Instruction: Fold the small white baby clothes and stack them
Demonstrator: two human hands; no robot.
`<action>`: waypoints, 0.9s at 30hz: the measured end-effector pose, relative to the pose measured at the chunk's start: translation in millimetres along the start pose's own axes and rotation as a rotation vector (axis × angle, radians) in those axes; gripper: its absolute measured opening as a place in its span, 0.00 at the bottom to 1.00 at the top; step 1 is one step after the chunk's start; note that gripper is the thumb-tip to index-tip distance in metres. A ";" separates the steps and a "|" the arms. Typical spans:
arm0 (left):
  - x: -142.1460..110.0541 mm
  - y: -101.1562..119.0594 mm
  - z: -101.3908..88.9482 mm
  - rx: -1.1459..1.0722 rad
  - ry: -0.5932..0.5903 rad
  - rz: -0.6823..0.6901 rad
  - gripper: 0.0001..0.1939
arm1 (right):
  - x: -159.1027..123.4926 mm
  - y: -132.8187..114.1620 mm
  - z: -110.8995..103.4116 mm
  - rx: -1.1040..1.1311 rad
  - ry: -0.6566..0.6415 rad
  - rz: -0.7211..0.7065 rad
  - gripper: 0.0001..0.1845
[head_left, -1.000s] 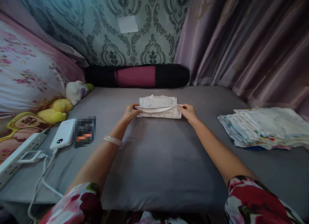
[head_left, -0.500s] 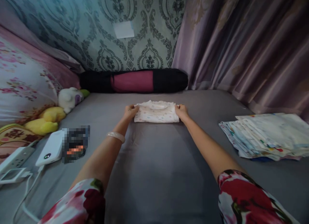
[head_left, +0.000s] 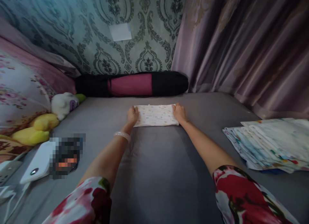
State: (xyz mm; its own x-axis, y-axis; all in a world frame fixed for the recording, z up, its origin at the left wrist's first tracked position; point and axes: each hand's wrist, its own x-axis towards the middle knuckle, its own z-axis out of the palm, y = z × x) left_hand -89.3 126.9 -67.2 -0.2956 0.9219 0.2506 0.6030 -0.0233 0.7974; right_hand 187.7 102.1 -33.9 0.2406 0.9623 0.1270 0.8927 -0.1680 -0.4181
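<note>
A small white cloth [head_left: 155, 115] with a faint coloured print lies folded flat on the grey bed sheet [head_left: 156, 172], far from me. My left hand [head_left: 132, 115] rests on its left end, fingers curled over the edge. My right hand [head_left: 179, 112] presses on its right end in the same way. A pale bangle sits on my left wrist. Both arms are stretched forward, with floral sleeves at the bottom of the view.
A stack of folded printed cloths [head_left: 272, 143] lies at the right. A black and maroon bolster [head_left: 131, 84] lines the wall. Plush toys [head_left: 48, 118], a white power bank [head_left: 36, 161] and cables sit at the left. Curtains hang at the right.
The lifted front flap of the cloth has been folded over away from me and laid flat. Both hands moved forward with it and now press its ends down.
</note>
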 end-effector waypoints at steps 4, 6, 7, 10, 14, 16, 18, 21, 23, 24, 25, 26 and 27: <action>-0.9 -3.3 1.9 0.018 -0.023 0.013 0.12 | 4.7 2.1 5.3 -0.024 -0.004 -0.010 0.21; -1.3 -3.5 2.2 0.045 -0.018 0.004 0.11 | 6.3 3.4 8.6 -0.028 -0.004 -0.006 0.22; -1.3 -3.6 2.3 0.076 -0.020 0.007 0.11 | 7.0 3.9 10.3 -0.028 0.000 -0.003 0.22; 0.6 -3.7 2.8 0.170 -0.038 0.023 0.12 | 10.3 4.7 13.6 -0.018 0.010 0.037 0.23; 5.0 -2.7 -1.9 0.154 -0.017 -0.069 0.13 | 17.3 6.9 11.6 0.035 -0.010 0.161 0.26; 4.0 -2.4 -10.1 0.105 -0.026 -0.175 0.13 | 18.8 11.1 7.6 0.097 -0.048 0.189 0.27; -1.7 -3.3 -23.0 0.034 -0.102 -0.272 0.13 | 15.0 18.3 2.0 0.206 -0.129 0.215 0.28; -19.0 -6.6 -47.6 -0.035 -0.231 -0.348 0.15 | -3.1 33.2 -8.2 0.321 -0.237 0.233 0.29; -33.3 -8.4 -63.2 -0.052 -0.292 -0.335 0.17 | -20.3 43.8 -14.7 0.318 -0.273 0.174 0.25; -40.0 -8.7 -69.6 -0.056 -0.329 -0.316 0.17 | -28.6 48.6 -17.3 0.311 -0.293 0.123 0.23; -46.2 -8.5 -74.6 -0.062 -0.367 -0.291 0.17 | -35.9 52.8 -19.2 0.308 -0.311 0.066 0.21; -51.5 -7.8 -78.1 -0.071 -0.396 -0.268 0.17 | -41.9 56.3 -20.3 0.308 -0.324 0.011 0.19; -55.9 -6.7 -80.1 -0.080 -0.416 -0.249 0.16 | -46.2 59.0 -20.6 0.309 -0.334 -0.035 0.17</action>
State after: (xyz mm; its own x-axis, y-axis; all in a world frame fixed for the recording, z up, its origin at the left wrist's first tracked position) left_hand -136.2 44.6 -42.5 -0.0926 0.9792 -0.1807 0.4881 0.2028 0.8489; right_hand 237.1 43.3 -45.9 0.0311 0.9910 -0.1303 0.7300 -0.1115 -0.6743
